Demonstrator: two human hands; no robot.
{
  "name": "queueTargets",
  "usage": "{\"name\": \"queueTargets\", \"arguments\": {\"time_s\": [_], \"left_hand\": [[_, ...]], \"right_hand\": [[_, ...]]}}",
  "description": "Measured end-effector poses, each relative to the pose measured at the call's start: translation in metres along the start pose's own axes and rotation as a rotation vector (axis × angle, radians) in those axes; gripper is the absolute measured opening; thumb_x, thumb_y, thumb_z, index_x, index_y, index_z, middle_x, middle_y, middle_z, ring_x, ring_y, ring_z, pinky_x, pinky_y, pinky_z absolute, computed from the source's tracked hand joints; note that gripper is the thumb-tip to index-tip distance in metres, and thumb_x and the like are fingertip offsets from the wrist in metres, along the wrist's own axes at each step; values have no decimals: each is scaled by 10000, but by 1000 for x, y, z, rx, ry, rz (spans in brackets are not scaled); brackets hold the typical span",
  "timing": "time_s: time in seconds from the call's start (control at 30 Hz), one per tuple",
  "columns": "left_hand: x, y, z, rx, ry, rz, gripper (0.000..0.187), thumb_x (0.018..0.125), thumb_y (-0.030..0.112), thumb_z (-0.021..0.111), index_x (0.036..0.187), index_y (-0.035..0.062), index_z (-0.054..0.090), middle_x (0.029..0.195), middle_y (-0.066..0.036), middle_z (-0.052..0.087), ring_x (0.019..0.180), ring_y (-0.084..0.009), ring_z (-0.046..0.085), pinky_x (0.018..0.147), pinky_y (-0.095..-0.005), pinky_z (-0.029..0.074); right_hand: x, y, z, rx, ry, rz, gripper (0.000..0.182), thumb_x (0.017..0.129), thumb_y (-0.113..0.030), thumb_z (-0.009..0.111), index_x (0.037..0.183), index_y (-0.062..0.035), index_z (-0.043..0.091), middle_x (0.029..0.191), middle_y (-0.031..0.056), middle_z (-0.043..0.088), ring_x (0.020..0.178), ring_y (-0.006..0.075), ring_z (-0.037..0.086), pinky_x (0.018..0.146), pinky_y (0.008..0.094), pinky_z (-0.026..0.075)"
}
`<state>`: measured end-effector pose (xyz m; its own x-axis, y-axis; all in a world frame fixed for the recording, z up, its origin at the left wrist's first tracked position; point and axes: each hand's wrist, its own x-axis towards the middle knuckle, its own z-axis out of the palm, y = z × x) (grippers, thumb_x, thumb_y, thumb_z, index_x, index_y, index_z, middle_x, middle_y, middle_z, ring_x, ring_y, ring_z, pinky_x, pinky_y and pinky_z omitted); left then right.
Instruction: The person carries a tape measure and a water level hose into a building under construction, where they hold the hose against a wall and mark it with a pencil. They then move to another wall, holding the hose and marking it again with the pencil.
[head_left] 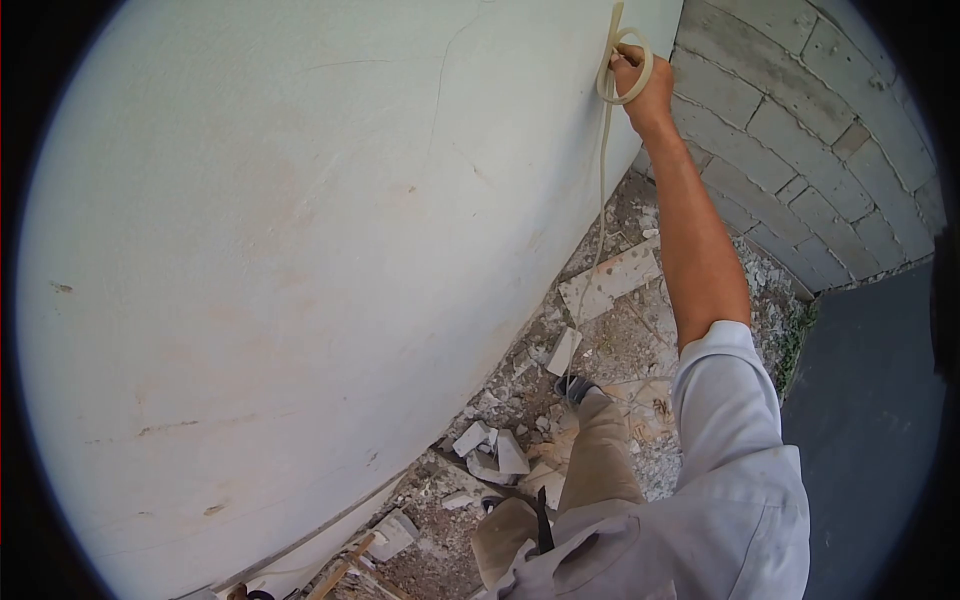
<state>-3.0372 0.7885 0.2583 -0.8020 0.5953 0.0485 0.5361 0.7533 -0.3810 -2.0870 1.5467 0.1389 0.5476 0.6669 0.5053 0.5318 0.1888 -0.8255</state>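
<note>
My right hand (645, 82) is raised at the top right, its fingers closed on a pale, translucent tube (603, 165). The tube makes a loop around the hand, and its short end sticks up above the fingers. The long part hangs down beside the white wall (300, 250) toward the rubble. The hand is close to the wall's right edge, near the corner with the block wall. My left hand is out of sight.
Grey block wall (790, 140) at the right, with a dark grey panel (870, 400) below it. Broken blocks (512, 453), a flat slab (610, 282) and debris cover the ground around my feet. Wooden pieces (342, 570) lie at the bottom left.
</note>
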Motion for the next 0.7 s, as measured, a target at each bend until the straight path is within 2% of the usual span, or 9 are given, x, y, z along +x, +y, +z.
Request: {"name": "queueTargets", "arguments": {"time_s": [0.07,0.17,0.2,0.27,0.33,0.4,0.57,0.6,0.7], "left_hand": [[-1,-2,5,-184,15,-128,572,794,153,818,1349,121,681,1156,-83,762,943,-178,738,772,-327,591],[1,-3,3,191,56,145,487,836,232,789,1307,141,707,1108,-82,762,920,-212,720,779,-345,584],[1,-5,14,-199,19,-67,373,819,189,746,1171,76,697,1016,-102,729,840,-230,687,726,-365,556],[-15,32,9,-1149,258,-483,194,785,103,658,898,-53,678,834,-141,662,681,-267,623,621,-404,500],[-16,35,11,-1123,301,-487,225,806,125,640,934,-60,650,875,-161,657,681,-274,620,636,-391,512],[-19,38,15,-1172,345,-493,250,833,129,666,993,-60,636,856,-145,643,655,-242,603,637,-356,520],[-100,81,-36,-1340,296,-647,312,886,225,684,1144,49,685,884,-122,677,793,-247,638,699,-371,551],[-124,95,-54,-1374,278,-628,327,897,244,688,1174,71,695,890,-117,684,821,-248,645,712,-373,558],[-173,110,-57,-1449,291,-245,292,898,214,656,1104,7,654,864,-124,656,804,-227,642,663,-348,544]], "right_hand": [[0,0,6,-16,48,-12,288,867,-193,671,1072,-9,755,921,188,763,843,332,740,822,413,569],[5,14,15,-78,102,-56,287,857,-210,680,1041,4,729,922,193,753,846,340,734,823,421,567],[5,19,15,-103,115,-75,280,856,-214,683,1026,4,725,911,190,750,846,336,733,822,422,566],[1,23,14,-82,133,-62,273,857,-217,685,1012,5,718,897,187,743,848,328,730,820,424,564],[-16,19,3,13,147,6,271,862,-215,685,1014,8,712,891,187,736,855,323,728,816,426,561],[-32,35,-4,107,161,-94,253,899,-206,676,1015,19,692,901,164,730,804,273,705,767,397,550],[-120,-16,-55,272,6,-108,163,945,-105,644,1050,19,655,838,103,676,657,150,578,627,321,500],[-140,-38,-67,303,-57,-117,145,944,-68,630,1059,19,647,831,104,668,651,149,580,616,319,496],[-192,-122,-106,325,-264,-181,171,940,15,604,1109,33,627,884,125,650,686,180,624,615,330,506]]}}
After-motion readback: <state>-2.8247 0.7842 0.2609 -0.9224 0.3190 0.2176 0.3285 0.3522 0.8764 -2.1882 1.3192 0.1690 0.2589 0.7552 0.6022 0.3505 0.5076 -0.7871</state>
